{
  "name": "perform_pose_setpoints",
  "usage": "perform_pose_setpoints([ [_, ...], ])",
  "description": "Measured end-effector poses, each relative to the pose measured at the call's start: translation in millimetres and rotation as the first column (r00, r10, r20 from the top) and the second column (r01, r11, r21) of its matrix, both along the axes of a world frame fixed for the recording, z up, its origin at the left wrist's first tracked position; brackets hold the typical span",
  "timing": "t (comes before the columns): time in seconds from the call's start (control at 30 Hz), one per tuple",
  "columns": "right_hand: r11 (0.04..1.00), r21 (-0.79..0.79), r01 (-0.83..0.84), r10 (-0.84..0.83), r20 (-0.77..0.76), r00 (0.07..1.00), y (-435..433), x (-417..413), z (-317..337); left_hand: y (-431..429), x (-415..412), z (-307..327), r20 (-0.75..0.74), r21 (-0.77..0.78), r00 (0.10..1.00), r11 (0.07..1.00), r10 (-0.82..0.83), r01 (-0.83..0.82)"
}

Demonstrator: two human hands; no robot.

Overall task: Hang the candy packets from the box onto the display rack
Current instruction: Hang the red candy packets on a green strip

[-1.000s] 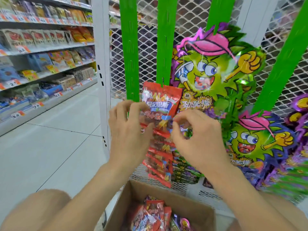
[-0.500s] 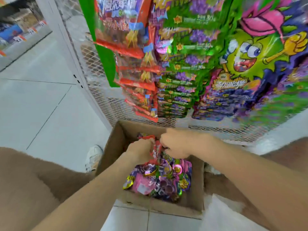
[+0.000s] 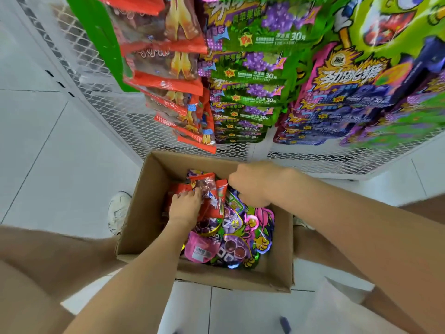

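Hands seen moved from rack [image 3: 108, 100] down into box [image 3: 147, 203]: last packet hung, next pick begun. Red packet [image 3: 206, 187], far end of box, gripped by left hand [image 3: 185, 208]. Right hand [image 3: 257, 184] curled above; hold cannot be told.

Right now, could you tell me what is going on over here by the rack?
A person is bent over an open cardboard box of candy packets on the floor, in front of the mesh display rack. Their left hand is down in the box with its fingers on a red packet. The right hand hangs curled above the box's far side, and I cannot tell whether it holds anything. Many hanging packets already fill the rack.
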State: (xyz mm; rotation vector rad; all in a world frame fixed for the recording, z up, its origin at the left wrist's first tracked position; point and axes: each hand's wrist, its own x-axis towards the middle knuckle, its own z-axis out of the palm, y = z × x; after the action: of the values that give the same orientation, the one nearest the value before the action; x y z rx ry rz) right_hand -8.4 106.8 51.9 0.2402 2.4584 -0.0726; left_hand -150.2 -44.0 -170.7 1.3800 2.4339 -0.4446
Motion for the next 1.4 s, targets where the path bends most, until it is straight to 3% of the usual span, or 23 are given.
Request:
perform_pose_setpoints([
  [0.13,1.0,-0.011,-0.008,0.008,-0.011,1.0,-7.7,0.8,3.4,-3.8,-1.6,12.6,0.04,-0.024,0.999,0.999,-0.037,0.038],
  [0.3,0.999,-0.031,0.044,-0.046,-0.059,0.997,-13.6,5.5,19.5,3.8,-12.8,76.1,0.322,0.236,0.947,0.969,-0.006,-0.074],
  [0.33,0.996,-0.04,0.079,-0.082,-0.076,0.994,-13.7,8.2,24.4,6.0,-16.3,93.2,0.438,0.28,0.899,0.952,-0.012,-0.124],
  [0.43,0.978,-0.127,0.164,-0.182,-0.14,0.973,-10.2,17.5,39.3,10.9,-26.2,142.7,0.76,0.341,0.645,0.895,-0.081,-0.289],
  [0.53,0.938,-0.283,0.199,-0.276,-0.265,0.924,-4.3,24.2,59.3,10.4,-22.2,205.1,0.854,0.394,0.488,0.839,-0.183,-0.375],
  [0.63,0.891,-0.397,0.219,-0.385,-0.407,0.828,0.1,29.1,87.4,6.5,-15.2,265.7,0.86,0.467,0.428,0.767,-0.278,-0.44],
  [0.73,0.818,-0.524,0.237,-0.533,-0.539,0.652,-6.0,33.8,116.9,-0.8,-12.6,318.9,0.842,0.525,0.439,0.658,-0.313,-0.54],
  [0.83,0.77,-0.594,0.232,-0.629,-0.647,0.432,-18.6,34.2,141.4,-8.7,-11.8,361.3,0.786,0.61,0.524,0.542,-0.327,-0.578],
  [0.93,0.813,-0.546,0.199,-0.581,-0.778,0.24,-31.1,27.1,173.0,-13.2,-10.4,400.3,0.72,0.692,0.596,0.438,-0.357,-0.574],
  [1.1,0.901,-0.395,0.177,-0.393,-0.918,-0.048,-42.3,7.3,251.6,-0.6,-15.3,476.9,0.487,0.866,0.787,0.092,-0.379,-0.491],
  [1.17,0.923,-0.347,0.169,-0.329,-0.936,-0.127,-37.7,-3.8,284.1,10.7,-26.1,507.2,0.433,0.891,0.843,0.008,-0.32,-0.454],
  [1.27,0.929,-0.326,0.174,-0.295,-0.938,-0.183,-25.4,-23.3,325.3,31.9,-40.9,544.2,0.54,0.826,0.796,-0.006,-0.274,-0.563],
  [1.4,0.92,-0.375,0.114,-0.344,-0.911,-0.226,-10.2,-49.8,351.0,54.1,-55.7,560.9,0.732,0.664,0.624,0.079,-0.275,-0.743],
])
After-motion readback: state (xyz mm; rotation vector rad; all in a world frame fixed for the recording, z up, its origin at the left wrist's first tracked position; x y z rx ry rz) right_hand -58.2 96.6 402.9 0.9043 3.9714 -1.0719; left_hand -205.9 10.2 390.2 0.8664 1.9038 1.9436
